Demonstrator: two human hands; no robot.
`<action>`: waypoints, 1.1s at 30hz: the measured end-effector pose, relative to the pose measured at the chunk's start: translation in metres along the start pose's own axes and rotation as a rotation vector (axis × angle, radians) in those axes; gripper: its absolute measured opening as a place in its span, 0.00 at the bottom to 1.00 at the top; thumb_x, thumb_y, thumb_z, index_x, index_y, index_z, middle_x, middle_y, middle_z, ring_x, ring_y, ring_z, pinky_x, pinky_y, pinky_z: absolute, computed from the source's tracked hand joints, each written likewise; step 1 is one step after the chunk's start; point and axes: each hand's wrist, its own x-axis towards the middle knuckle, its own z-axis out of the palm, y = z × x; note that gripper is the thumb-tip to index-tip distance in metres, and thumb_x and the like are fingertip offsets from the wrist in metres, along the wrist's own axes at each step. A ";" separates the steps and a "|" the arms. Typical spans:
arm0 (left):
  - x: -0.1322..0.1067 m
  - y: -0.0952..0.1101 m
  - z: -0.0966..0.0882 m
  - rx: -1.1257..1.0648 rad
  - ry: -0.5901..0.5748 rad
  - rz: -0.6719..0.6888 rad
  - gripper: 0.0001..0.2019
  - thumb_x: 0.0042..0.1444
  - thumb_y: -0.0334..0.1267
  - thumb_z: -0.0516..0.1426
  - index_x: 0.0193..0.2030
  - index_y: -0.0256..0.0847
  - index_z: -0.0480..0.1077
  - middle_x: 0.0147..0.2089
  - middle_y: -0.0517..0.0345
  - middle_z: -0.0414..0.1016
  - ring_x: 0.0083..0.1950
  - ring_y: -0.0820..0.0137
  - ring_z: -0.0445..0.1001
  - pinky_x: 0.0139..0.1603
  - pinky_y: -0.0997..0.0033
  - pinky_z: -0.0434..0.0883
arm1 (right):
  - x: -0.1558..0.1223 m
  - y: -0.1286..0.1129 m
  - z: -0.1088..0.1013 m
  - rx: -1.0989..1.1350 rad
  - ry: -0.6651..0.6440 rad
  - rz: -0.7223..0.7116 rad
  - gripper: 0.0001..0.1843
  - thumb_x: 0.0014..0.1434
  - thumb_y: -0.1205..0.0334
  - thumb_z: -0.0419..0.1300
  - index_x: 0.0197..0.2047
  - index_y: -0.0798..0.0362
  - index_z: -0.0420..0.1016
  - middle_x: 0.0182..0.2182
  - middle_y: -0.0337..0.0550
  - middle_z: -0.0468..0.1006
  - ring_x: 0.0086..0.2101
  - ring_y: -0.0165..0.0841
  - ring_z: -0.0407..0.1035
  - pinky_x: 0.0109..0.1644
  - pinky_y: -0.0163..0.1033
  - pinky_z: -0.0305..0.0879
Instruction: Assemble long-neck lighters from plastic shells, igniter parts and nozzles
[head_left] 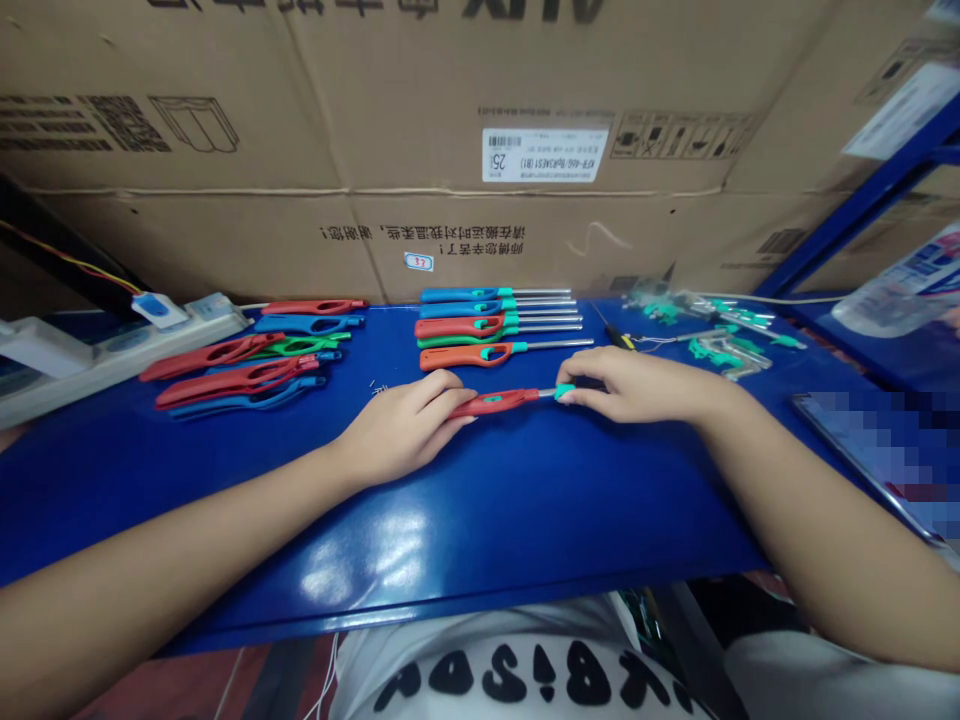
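Observation:
My left hand [409, 425] is closed around the rear of a red lighter body [499, 402], which lies low over the table with its front to the right. A short length of metal tube [547, 393] shows at its front. At the tube's other side, my right hand [619, 385] pinches a green plastic collar [565, 391]; its fingers hide whatever lies beyond. Just behind my hands is a row of several long-necked lighters with metal tubes, among them an orange lighter [469, 356] and a blue lighter [461, 295].
Red, blue and green lighter bodies [232, 385] lie at left near a white power strip [142, 340]. A screwdriver [616, 332] and green-collared metal tubes [724, 350] lie at back right. A phone [862, 450] rests at right; a large cardboard box [420, 160] stands behind.

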 end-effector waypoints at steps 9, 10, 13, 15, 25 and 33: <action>-0.001 0.000 0.001 -0.175 0.043 -0.008 0.12 0.70 0.39 0.55 0.54 0.36 0.71 0.48 0.48 0.77 0.44 0.67 0.79 0.42 0.71 0.78 | 0.013 -0.014 0.017 0.000 0.029 -0.116 0.19 0.72 0.52 0.49 0.42 0.54 0.76 0.36 0.48 0.79 0.37 0.37 0.71 0.44 0.41 0.64; -0.001 0.000 0.002 -0.222 0.051 -0.037 0.12 0.70 0.39 0.55 0.55 0.36 0.71 0.49 0.48 0.77 0.47 0.67 0.79 0.45 0.70 0.78 | 0.012 -0.013 0.017 0.008 0.066 -0.122 0.18 0.72 0.52 0.50 0.42 0.55 0.76 0.37 0.48 0.79 0.37 0.37 0.71 0.44 0.41 0.65; 0.000 -0.001 0.004 -0.334 0.053 -0.104 0.12 0.69 0.38 0.56 0.55 0.36 0.72 0.51 0.48 0.79 0.52 0.66 0.79 0.53 0.68 0.77 | 0.011 -0.011 0.015 -0.024 0.178 -0.173 0.15 0.70 0.54 0.54 0.44 0.55 0.77 0.38 0.48 0.80 0.38 0.37 0.72 0.44 0.41 0.66; 0.000 0.000 0.004 -0.367 0.038 -0.134 0.12 0.68 0.38 0.56 0.55 0.37 0.73 0.50 0.49 0.80 0.52 0.65 0.80 0.55 0.68 0.76 | 0.011 -0.010 0.015 -0.096 0.238 -0.225 0.12 0.69 0.56 0.56 0.45 0.55 0.77 0.38 0.49 0.80 0.38 0.39 0.72 0.45 0.43 0.67; -0.007 0.003 0.001 -0.334 0.056 -0.079 0.11 0.69 0.38 0.55 0.52 0.36 0.73 0.44 0.50 0.82 0.42 0.67 0.81 0.45 0.70 0.78 | 0.020 -0.018 0.034 -0.478 0.398 -0.457 0.17 0.72 0.64 0.49 0.41 0.61 0.78 0.34 0.55 0.78 0.35 0.40 0.67 0.42 0.44 0.65; -0.013 0.003 0.003 -0.088 0.114 0.084 0.11 0.69 0.38 0.55 0.51 0.35 0.72 0.43 0.48 0.83 0.40 0.64 0.83 0.42 0.67 0.81 | 0.020 -0.018 0.041 -0.255 0.324 -0.420 0.13 0.70 0.67 0.51 0.40 0.58 0.76 0.31 0.50 0.76 0.34 0.37 0.66 0.40 0.41 0.64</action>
